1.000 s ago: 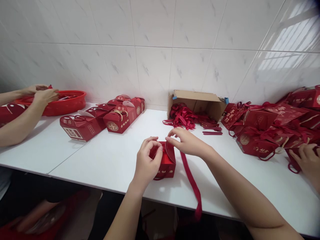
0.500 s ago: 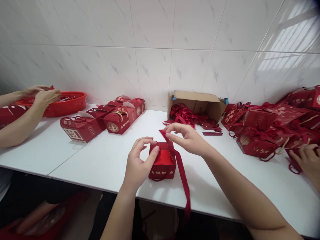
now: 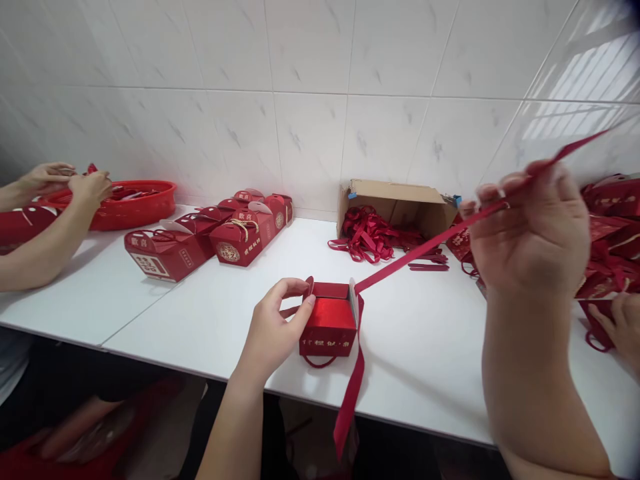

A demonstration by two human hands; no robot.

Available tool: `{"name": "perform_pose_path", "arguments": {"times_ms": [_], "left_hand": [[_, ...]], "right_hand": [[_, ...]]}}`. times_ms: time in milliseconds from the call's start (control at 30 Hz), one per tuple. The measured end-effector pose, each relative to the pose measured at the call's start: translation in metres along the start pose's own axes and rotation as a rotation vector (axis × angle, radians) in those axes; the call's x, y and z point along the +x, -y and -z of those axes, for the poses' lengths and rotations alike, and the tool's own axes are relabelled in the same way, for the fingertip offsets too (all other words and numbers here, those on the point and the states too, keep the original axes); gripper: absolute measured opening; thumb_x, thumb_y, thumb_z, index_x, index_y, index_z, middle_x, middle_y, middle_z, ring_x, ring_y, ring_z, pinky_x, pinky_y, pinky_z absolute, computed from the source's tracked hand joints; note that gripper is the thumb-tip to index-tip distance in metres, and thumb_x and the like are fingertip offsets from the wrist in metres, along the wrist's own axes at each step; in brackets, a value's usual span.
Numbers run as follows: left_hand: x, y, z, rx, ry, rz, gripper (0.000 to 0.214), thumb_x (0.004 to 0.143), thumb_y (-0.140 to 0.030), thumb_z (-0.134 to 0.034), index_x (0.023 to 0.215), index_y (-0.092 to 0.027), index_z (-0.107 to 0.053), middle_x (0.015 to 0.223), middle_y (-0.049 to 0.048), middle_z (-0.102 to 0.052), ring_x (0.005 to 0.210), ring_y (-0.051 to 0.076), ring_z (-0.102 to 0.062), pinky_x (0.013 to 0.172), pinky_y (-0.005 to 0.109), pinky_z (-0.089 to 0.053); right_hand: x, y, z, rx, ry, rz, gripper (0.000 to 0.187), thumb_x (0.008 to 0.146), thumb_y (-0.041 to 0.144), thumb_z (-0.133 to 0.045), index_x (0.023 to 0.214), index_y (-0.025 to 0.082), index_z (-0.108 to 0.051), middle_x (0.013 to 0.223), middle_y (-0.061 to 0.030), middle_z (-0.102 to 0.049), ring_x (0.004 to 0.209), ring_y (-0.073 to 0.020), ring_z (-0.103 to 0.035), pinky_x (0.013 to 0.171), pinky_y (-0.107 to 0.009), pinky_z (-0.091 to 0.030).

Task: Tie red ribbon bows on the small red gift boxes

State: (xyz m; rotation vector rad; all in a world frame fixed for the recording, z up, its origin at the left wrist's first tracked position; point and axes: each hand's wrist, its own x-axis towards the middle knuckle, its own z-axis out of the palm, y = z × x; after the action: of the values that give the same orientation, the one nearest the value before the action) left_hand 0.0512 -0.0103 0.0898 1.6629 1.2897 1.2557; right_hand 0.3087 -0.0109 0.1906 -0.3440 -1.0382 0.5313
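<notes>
A small red gift box (image 3: 327,341) with gold lettering stands with its top open near the table's front edge. My left hand (image 3: 280,320) pinches the box's left flap between thumb and fingers. High to the right, my right hand (image 3: 530,227) grips a red ribbon (image 3: 430,250), which stretches taut down to the box's right flap. From that flap the ribbon's other end hangs past the table edge. Bright red shows inside the box.
Finished-looking red boxes (image 3: 240,240) stand at left, by a red basin (image 3: 135,210) where another person's hands (image 3: 85,187) work. A cardboard box (image 3: 395,190) spills ribbons (image 3: 367,233). At right, another person's hand (image 3: 625,327) is near piled red boxes (image 3: 610,247).
My right hand has moved up and right, drawing the ribbon through the right flap, and the hanging end has shortened. My left hand stays at the left flap.
</notes>
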Motion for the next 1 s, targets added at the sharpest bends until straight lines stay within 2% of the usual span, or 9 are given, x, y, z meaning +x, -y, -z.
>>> {"name": "perform_pose_path", "arguments": {"times_ms": [67, 133, 233, 300, 400, 500, 600, 733, 1000], "left_hand": [[0.001, 0.001, 0.001, -0.022, -0.012, 0.005, 0.023, 0.080, -0.037, -0.057, 0.095, -0.020, -0.057, 0.102, 0.0052, -0.061, 0.102, 0.021, -0.058, 0.077, 0.032, -0.054], [0.002, 0.003, 0.002, -0.038, -0.017, 0.012, 0.024, 0.080, -0.037, -0.057, 0.096, -0.020, -0.057, 0.103, 0.0059, -0.061, 0.103, 0.021, -0.057, 0.077, 0.032, -0.053], [0.003, 0.005, 0.003, -0.054, -0.017, 0.040, 0.026, 0.081, -0.038, -0.055, 0.100, -0.020, -0.055, 0.106, 0.0067, -0.060, 0.103, 0.022, -0.057, 0.080, 0.034, -0.051], [0.002, 0.004, 0.004, -0.060, -0.019, 0.066, 0.027, 0.081, -0.039, -0.054, 0.100, -0.020, -0.055, 0.107, 0.0068, -0.060, 0.100, 0.022, -0.058, 0.081, 0.035, -0.049], [0.002, 0.001, 0.004, -0.063, -0.027, 0.092, 0.027, 0.080, -0.040, -0.053, 0.099, -0.020, -0.056, 0.106, 0.0069, -0.061, 0.097, 0.022, -0.058, 0.079, 0.035, -0.049], [0.003, -0.001, 0.004, -0.080, -0.033, 0.109, 0.028, 0.079, -0.041, -0.053, 0.098, -0.021, -0.056, 0.104, 0.0066, -0.061, 0.096, 0.022, -0.059, 0.074, 0.033, -0.049], [0.003, -0.001, 0.003, -0.115, -0.033, 0.121, 0.030, 0.078, -0.042, -0.054, 0.098, -0.020, -0.056, 0.105, 0.0064, -0.060, 0.095, 0.022, -0.059, 0.071, 0.031, -0.049], [0.003, 0.000, 0.003, -0.136, -0.014, 0.137, 0.030, 0.079, -0.042, -0.054, 0.099, -0.021, -0.055, 0.106, 0.0057, -0.060, 0.095, 0.021, -0.059, 0.071, 0.030, -0.049], [0.000, -0.004, -0.003, -0.106, 0.010, 0.118, 0.026, 0.080, -0.039, -0.052, 0.098, -0.021, -0.055, 0.106, 0.0063, -0.060, 0.092, 0.021, -0.061, 0.073, 0.033, -0.051]], "right_hand": [[0.002, 0.011, 0.003, 0.042, -0.114, 0.012, 0.031, 0.092, 0.021, -0.043, 0.073, 0.027, -0.066, 0.079, 0.0035, -0.060, 0.070, -0.0081, -0.060, 0.066, -0.024, -0.048], [0.004, 0.019, 0.006, -0.002, -0.178, -0.011, 0.041, 0.095, 0.024, -0.036, 0.068, 0.031, -0.066, 0.094, 0.0059, -0.063, 0.087, -0.0089, -0.061, 0.069, -0.022, -0.047], [0.006, 0.018, 0.010, -0.027, -0.175, -0.027, 0.040, 0.095, 0.025, -0.037, 0.067, 0.032, -0.064, 0.098, 0.0066, -0.063, 0.091, -0.0103, -0.060, 0.069, -0.022, -0.047], [0.006, 0.009, 0.009, -0.019, -0.098, -0.055, 0.027, 0.090, 0.023, -0.048, 0.070, 0.031, -0.065, 0.081, 0.0027, -0.062, 0.068, -0.0108, -0.058, 0.063, -0.025, -0.047], [-0.001, -0.010, 0.001, -0.156, 0.185, -0.234, 0.004, 0.077, 0.024, -0.066, 0.073, 0.026, -0.066, 0.062, 0.0031, -0.055, 0.052, -0.0092, -0.050, 0.054, -0.026, -0.043], [-0.018, -0.031, -0.015, -0.396, 0.489, -0.479, 0.010, 0.074, 0.029, -0.069, 0.074, 0.019, -0.066, 0.063, 0.0016, -0.058, 0.056, -0.0090, -0.052, 0.054, -0.024, -0.042], [-0.038, -0.051, -0.031, -0.595, 0.680, -0.621, 0.015, 0.074, 0.030, -0.066, 0.075, 0.015, -0.066, 0.067, -0.0012, -0.062, 0.059, -0.0101, -0.053, 0.055, -0.023, -0.042], [-0.058, -0.073, -0.040, -0.776, 0.795, -0.591, 0.014, 0.076, 0.027, -0.060, 0.076, 0.015, -0.067, 0.071, -0.0024, -0.065, 0.063, -0.0111, -0.053, 0.058, -0.023, -0.042], [-0.067, -0.084, -0.040, -0.802, 0.893, -0.572, 0.018, 0.079, 0.028, -0.056, 0.078, 0.016, -0.069, 0.073, -0.0025, -0.067, 0.062, -0.0109, -0.053, 0.058, -0.023, -0.041]]}}
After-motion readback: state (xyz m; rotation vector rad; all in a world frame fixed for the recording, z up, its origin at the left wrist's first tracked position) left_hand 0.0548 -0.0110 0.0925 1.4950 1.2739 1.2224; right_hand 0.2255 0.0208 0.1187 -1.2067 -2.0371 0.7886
